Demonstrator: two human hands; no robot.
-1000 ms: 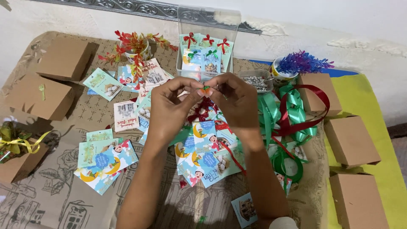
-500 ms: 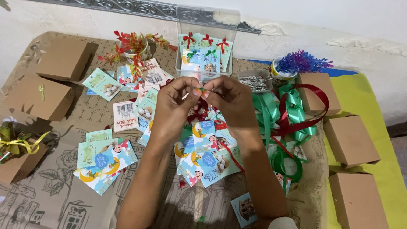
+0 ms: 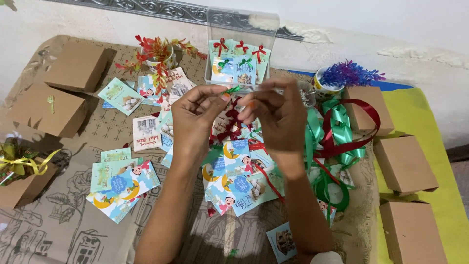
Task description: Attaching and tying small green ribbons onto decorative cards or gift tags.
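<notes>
Green ribbon bow (image 3: 231, 90) is pinched between the fingers of the left hand (image 3: 195, 115) and right hand (image 3: 273, 115), apparently mid-shaping above the cards (image 3: 234, 181), which calls for a careful tightening pull.

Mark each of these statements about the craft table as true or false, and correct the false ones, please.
1. Both hands are raised over the table, working a small green ribbon bow between the fingertips. True: the left hand and the right hand meet at it.
2. The clear plastic box is empty. False: it holds cards with red and green bows tied on.
3. A loose red ribbon lies on the person's right side, with green ribbons. True.
4. The cup with the purple plastic plant stands on the left side. False: it stands on the right; the red plastic plant is on the left.
5. All brown cardboard boxes are on one side. False: they are on both sides.
</notes>
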